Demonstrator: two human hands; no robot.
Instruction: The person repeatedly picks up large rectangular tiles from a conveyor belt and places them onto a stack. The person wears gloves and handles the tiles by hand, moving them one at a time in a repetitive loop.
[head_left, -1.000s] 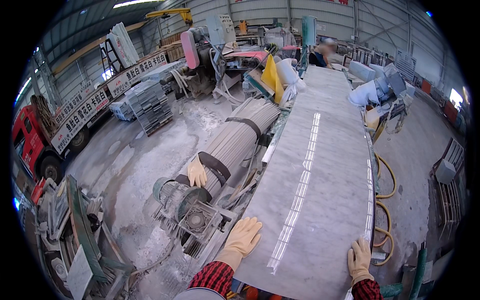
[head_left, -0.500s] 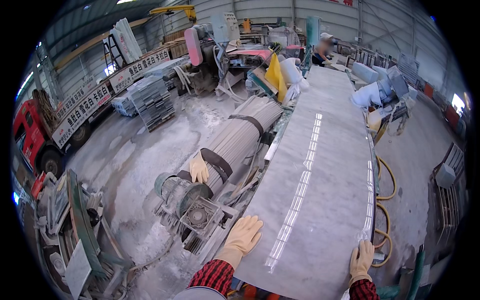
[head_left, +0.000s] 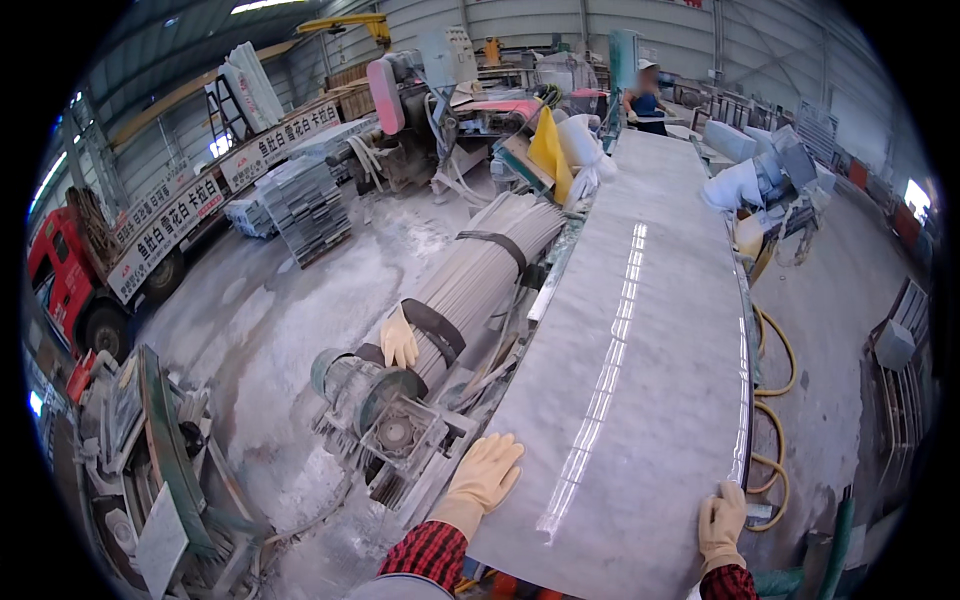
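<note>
A long, polished grey-white stone slab (head_left: 640,330) stretches away from me, with lines of lamp light reflected along it. My left hand (head_left: 487,470), in a cream rubber glove, lies flat on its near left edge with the fingers stretched. At the near right edge is my right hand (head_left: 722,520), gloved the same way. Its fingers are curled in against the slab's rim; whatever they pinch, if anything, is hidden. Both forearms wear red-and-black checked sleeves.
Left of the slab sits a belt-driven roller (head_left: 470,270) with a motor (head_left: 345,370) and a loose glove (head_left: 399,338) on top. A yellow hose (head_left: 775,400) coils at the right. A person (head_left: 645,100) stands beyond the far end. Scrap racks (head_left: 165,470) stand at lower left.
My right hand's fingers have curled in more, and a shiny patch by its fingertips no longer shows. My left hand stays put. The far person has straightened up.
</note>
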